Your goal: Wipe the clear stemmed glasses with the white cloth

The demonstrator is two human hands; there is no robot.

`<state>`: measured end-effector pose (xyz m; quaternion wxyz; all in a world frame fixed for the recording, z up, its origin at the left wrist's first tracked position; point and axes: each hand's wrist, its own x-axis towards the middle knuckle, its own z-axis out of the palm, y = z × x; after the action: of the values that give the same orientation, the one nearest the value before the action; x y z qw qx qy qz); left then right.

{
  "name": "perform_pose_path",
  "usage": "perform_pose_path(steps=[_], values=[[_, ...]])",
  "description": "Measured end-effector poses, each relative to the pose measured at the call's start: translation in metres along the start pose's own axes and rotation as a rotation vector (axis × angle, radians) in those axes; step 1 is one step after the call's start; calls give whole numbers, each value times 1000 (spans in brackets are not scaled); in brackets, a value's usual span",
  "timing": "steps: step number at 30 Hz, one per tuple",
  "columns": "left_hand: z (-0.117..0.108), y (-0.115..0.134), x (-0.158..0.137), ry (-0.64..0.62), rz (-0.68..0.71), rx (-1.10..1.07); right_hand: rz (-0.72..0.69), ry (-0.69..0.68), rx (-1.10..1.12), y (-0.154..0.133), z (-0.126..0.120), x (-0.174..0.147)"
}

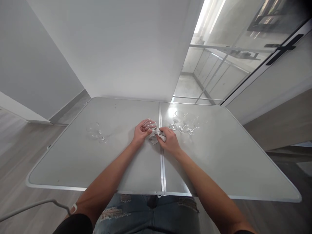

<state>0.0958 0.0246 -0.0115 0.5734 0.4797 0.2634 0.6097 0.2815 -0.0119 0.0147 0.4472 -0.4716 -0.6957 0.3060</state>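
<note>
Over the middle of the table, my left hand (pixel 140 132) is closed round the bowl of a clear wine glass (pixel 149 123), which lies tilted with its stem side toward my right hand. My right hand (pixel 170 139) pinches a crumpled white cloth (pixel 154 139) against the stem end of that glass. The cloth hides the foot and most of the stem. To the right, just past my right hand, several clear stemmed glasses (pixel 182 127) stand upright close together. Further left, two or so more stemmed glasses (pixel 99 133) are on the table; their outlines are faint.
The pale folding table (pixel 219 156) has a metal rim and a central seam (pixel 162 162). A white wall (pixel 129 52) rises behind its far edge. A glass-paned door (pixel 209 68) stands at the back right. A grey cable (pixel 34 204) runs to my left wrist.
</note>
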Motion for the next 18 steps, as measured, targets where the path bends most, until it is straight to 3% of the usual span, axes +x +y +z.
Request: perform_pose_path(steps=[5, 8, 10, 15, 18], values=[[2, 3, -3, -80, -38, -30, 457, -249, 606, 0, -7, 0], [3, 5, -4, -116, -49, -37, 642, -262, 837, 1, -8, -1], [3, 6, -4, -107, -46, -40, 594, -231, 782, 2, -7, -1], [1, 4, 0, -55, -11, -57, 67, -63, 108, 1, -2, -2], [0, 1, 1, -40, -8, -61, -59, 7, -69, 0, -1, -2]])
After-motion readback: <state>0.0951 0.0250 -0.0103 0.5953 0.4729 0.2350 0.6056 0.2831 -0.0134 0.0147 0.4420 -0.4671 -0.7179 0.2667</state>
